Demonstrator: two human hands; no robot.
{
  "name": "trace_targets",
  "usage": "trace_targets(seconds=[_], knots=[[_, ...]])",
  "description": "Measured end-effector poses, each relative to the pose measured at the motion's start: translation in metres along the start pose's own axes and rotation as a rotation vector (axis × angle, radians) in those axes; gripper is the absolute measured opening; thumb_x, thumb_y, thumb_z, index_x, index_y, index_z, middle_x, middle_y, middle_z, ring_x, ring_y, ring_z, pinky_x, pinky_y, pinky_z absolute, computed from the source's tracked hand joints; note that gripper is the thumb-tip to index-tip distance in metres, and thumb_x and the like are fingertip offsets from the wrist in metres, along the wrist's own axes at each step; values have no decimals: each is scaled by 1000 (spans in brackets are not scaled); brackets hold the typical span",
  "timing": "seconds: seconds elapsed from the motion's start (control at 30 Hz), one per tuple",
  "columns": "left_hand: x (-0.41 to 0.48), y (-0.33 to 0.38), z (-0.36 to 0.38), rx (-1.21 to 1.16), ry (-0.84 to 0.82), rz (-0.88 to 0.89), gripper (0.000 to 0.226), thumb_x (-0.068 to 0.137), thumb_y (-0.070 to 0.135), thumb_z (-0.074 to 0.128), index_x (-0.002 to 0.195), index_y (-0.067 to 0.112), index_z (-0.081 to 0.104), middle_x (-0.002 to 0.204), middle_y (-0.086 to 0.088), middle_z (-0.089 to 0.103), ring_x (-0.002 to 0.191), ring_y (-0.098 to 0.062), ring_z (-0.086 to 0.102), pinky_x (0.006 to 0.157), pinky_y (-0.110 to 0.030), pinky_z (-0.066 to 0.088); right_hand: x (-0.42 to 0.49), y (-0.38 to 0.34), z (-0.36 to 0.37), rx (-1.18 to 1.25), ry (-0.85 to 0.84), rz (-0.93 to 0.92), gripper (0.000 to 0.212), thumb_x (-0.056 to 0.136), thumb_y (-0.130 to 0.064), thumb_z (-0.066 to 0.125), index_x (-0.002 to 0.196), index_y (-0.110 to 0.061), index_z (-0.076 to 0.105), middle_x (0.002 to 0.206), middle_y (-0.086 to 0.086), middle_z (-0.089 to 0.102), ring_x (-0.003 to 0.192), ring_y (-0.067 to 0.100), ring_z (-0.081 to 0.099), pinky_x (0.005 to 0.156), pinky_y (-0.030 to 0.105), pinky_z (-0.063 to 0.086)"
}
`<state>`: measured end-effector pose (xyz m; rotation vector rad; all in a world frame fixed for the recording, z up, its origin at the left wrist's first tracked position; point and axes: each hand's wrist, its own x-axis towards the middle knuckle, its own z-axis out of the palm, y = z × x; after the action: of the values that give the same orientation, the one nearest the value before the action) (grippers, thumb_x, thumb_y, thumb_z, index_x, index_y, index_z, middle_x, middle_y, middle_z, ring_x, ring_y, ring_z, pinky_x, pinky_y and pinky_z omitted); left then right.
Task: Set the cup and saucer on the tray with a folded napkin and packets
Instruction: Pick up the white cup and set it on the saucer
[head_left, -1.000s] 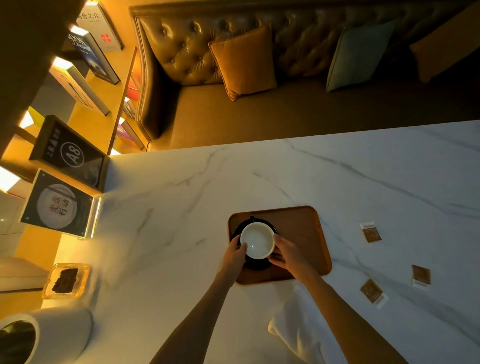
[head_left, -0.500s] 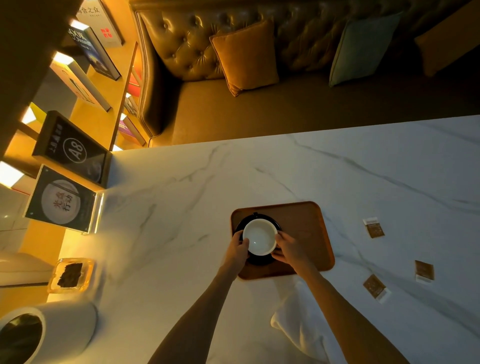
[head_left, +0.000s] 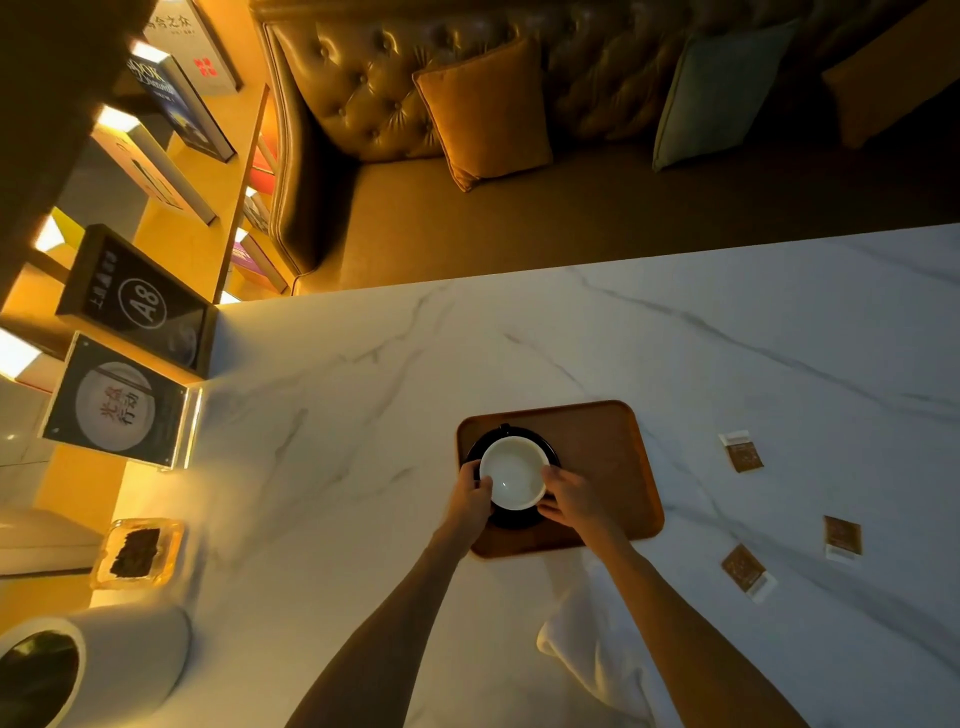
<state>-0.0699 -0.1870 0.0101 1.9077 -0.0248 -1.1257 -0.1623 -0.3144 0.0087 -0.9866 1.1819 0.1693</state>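
Observation:
A cup (head_left: 513, 470), white inside, stands on a black saucer (head_left: 519, 517) at the left end of a brown wooden tray (head_left: 602, 457) on the marble table. My left hand (head_left: 470, 493) grips the saucer's left rim and my right hand (head_left: 571, 501) grips its right rim. A white cloth napkin (head_left: 587, 644) lies loose on the table below the tray, partly under my right forearm. Three brown packets lie on the table right of the tray: one (head_left: 743, 453) farther back, one (head_left: 842, 538) at the far right, one (head_left: 747, 570) nearer me.
A glass ashtray (head_left: 136, 553) with dark contents and a white cylinder (head_left: 111, 660) sit at the table's left end. Two framed signs (head_left: 117, 402) stand at the left edge. A leather sofa (head_left: 519, 156) with cushions lies beyond the table's far edge.
The view has shifted slightly. Both hands stay on the saucer's rim, with the cup and saucer at the same spot on the tray.

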Motion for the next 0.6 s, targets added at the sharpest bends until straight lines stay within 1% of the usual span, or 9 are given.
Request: trace_targets(seconds=[0.1, 0.2, 0.27, 0.33, 0.43, 0.53, 0.6], knots=[[1, -1, 0, 4, -2, 2, 34, 102, 19, 38, 136, 15, 37, 120, -8, 49, 106, -25, 52, 99, -50, 50, -1, 0, 0, 12, 0, 2, 47, 98, -26, 48, 140, -6, 40, 141, 20, 45, 126, 37, 48, 100, 43, 44], [1, -1, 1, 3, -3, 2, 35, 103, 21, 37, 137, 16, 36, 122, -6, 48, 110, -24, 50, 101, -48, 49, 1, 3, -1, 12, -9, -1, 48, 99, -27, 47, 141, -7, 39, 142, 20, 43, 127, 38, 46, 102, 44, 43], [2, -4, 1, 1, -4, 14, 36, 103, 22, 36, 138, 17, 35, 127, -8, 47, 114, -24, 49, 103, -48, 48, 4, 5, -1, 15, -13, -1, 48, 99, -28, 46, 141, -8, 38, 142, 20, 43, 127, 38, 46, 102, 44, 43], [4, -7, 2, -4, -5, 18, 37, 103, 23, 36, 139, 18, 35, 129, -7, 47, 118, -25, 48, 105, -49, 46, 7, 6, -1, 22, -13, 1, 49, 98, -31, 47, 141, -9, 38, 142, 19, 43, 127, 38, 46, 100, 44, 44], [5, -7, 2, -34, -7, 4, 39, 103, 22, 37, 141, 20, 35, 126, -4, 47, 119, -25, 48, 107, -49, 45, 6, 5, 0, 45, -6, 7, 53, 95, -38, 51, 139, -11, 40, 139, 16, 44, 124, 36, 49, 97, 44, 47], [5, -6, 1, -49, -10, -3, 39, 103, 21, 36, 142, 18, 35, 127, -6, 48, 120, -26, 48, 107, -49, 44, 5, 3, 0, 30, -14, 0, 53, 94, -37, 54, 137, -8, 43, 138, 17, 46, 116, 33, 53, 94, 41, 49], [4, -5, 1, -50, -8, -3, 39, 103, 21, 37, 142, 17, 36, 129, -8, 48, 121, -27, 49, 107, -50, 44, 4, 4, -1, 29, -13, 0, 52, 94, -35, 54, 137, -7, 43, 138, 18, 47, 117, 33, 53, 92, 40, 49]])
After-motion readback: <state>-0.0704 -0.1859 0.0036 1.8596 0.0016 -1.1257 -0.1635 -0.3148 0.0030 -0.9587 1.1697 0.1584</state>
